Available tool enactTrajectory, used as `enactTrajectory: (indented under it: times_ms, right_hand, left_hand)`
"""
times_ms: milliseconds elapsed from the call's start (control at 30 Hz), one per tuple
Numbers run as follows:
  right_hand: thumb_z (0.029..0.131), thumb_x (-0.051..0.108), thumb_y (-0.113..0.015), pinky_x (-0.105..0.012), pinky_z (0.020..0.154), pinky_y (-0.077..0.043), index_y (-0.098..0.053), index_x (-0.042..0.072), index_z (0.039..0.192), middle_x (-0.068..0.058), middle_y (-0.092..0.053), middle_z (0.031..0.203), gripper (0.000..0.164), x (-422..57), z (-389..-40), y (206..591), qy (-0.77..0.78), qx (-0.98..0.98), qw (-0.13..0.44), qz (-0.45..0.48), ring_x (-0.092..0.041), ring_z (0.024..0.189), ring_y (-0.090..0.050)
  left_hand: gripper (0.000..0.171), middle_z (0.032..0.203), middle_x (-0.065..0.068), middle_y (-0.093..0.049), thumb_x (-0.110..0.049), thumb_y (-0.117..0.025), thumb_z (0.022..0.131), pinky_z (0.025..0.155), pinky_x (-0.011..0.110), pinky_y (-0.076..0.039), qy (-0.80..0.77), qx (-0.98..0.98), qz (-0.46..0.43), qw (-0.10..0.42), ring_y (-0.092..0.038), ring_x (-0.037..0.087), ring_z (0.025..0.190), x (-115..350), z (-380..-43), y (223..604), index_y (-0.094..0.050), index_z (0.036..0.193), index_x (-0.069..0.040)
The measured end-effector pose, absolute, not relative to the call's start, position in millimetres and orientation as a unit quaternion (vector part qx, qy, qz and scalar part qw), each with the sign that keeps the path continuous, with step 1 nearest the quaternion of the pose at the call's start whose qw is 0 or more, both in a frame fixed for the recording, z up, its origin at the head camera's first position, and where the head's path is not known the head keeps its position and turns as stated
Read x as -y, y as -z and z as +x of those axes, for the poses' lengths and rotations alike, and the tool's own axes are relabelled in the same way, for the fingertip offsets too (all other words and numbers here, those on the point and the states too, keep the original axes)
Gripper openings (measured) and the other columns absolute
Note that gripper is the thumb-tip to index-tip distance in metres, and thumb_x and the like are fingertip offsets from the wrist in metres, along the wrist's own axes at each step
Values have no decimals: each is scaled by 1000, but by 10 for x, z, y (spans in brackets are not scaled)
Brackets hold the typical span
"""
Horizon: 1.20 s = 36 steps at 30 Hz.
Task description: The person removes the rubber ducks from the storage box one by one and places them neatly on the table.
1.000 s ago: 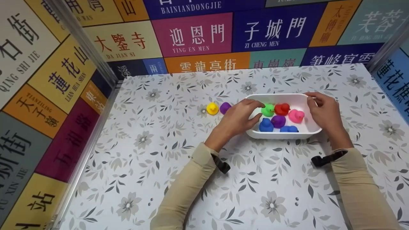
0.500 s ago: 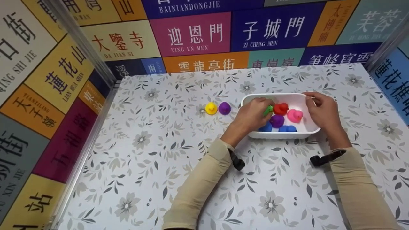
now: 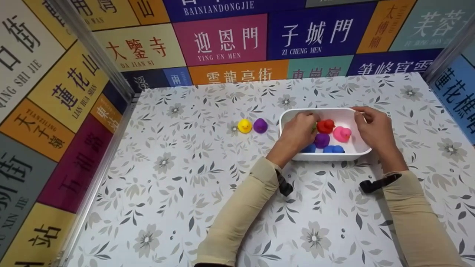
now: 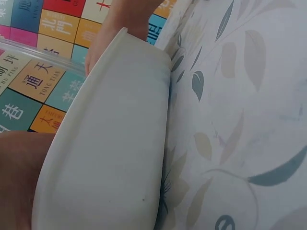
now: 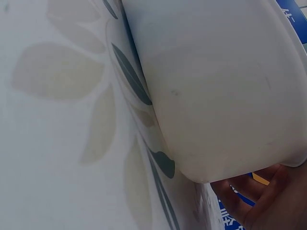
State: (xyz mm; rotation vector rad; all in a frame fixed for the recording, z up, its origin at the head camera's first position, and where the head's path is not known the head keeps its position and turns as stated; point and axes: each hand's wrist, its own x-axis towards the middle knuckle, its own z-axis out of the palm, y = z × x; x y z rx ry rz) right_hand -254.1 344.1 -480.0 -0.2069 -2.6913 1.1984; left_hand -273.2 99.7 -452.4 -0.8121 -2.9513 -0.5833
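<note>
A white plastic box (image 3: pixel 330 157) holds several rubber ducks. My left hand (image 3: pixel 297 129) reaches over its left end, fingers curled down around the green duck (image 3: pixel 314 128), which is almost wholly covered. Beside those fingers sit a red duck (image 3: pixel 325 126) and a purple duck (image 3: pixel 321 141); a pink duck (image 3: pixel 342 134) lies farther right. One blue duck (image 3: pixel 334 149) is by the near wall, another (image 3: pixel 308 149) partly under my left hand. My right hand (image 3: pixel 374 128) grips the box's right end; in the right wrist view its fingers (image 5: pixel 240 191) lie against the outer wall.
Left of the box, a yellow duck (image 3: pixel 245 126) and a second purple duck (image 3: pixel 260 126) stand side by side on the table. A floral cloth (image 3: pixel 163 207) covers the tabletop. Panels with printed lettering (image 3: pixel 222 39) rise behind it and at both sides.
My left hand has moved right from the box's left rim into the box and closed over the green duck, hiding it. My right hand has stayed at the right end.
</note>
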Motion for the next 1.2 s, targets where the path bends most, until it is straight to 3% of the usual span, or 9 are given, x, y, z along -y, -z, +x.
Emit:
enactTrajectory:
  times_ms: [167,300,633,1200]
  right_hand:
    - [112,49,-48,-22,89,-40,-67,18,148,-19,-72,142,51,-3438,-2538,4793,-404,907,91,-72,-12,109,-60]
    - [112,50,-47,-22,90,-41,-67,19,149,-18,-71,143,52,-3429,-2540,4782,-405,907,83,-79,-14,111,-60]
    - [113,49,-46,-25,90,-40,-66,19,149,-18,-70,145,52,-3425,-2544,4773,-403,908,77,-83,-19,113,-59]
    - [112,49,-48,-19,90,-41,-68,19,147,-18,-74,139,50,-3430,-2547,4787,-403,908,91,-77,0,105,-60]
  left_hand:
    - [18,109,-1,-72,-10,-68,103,78,23,-56,200,950,-239,2,-63,11,95,-1037,-2753,4542,-77,117,-17]
    - [14,106,0,-72,-9,-67,104,78,25,-57,199,952,-234,7,-65,12,93,-1046,-2756,4549,-76,113,-16]
    - [24,119,0,-72,-8,-66,106,89,19,-58,202,947,-250,6,-66,11,103,-1035,-2734,4518,-76,126,-17]
    - [29,135,2,-70,-19,-70,104,102,23,-59,194,920,-331,81,-66,14,124,-787,-2438,4412,-73,133,-17]
